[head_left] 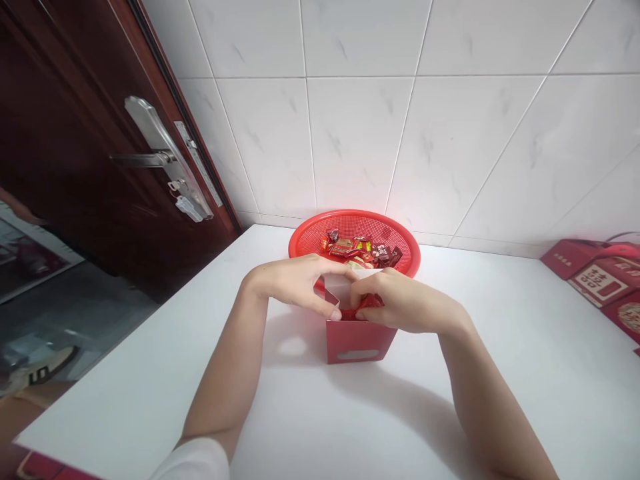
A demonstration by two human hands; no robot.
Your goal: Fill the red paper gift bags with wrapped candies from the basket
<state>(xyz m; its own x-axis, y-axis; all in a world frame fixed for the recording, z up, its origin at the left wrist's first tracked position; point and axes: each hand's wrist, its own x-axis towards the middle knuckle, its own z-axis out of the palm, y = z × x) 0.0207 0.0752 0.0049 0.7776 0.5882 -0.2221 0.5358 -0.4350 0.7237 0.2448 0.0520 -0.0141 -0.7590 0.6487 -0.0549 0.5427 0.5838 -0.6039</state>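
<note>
The left hand (310, 283) is curving around the open rim of a red paper box (356, 341), its thumb and fingers grasping the near left side. The right hand (400, 300) is reaching into the box, its fingers pinching a shiny red wrapper (371, 303). The box is standing upright on the white table (300, 413), between and below the hands. Just beyond them, a red plastic basket (350, 215) is holding wrapped candies (345, 248).
</note>
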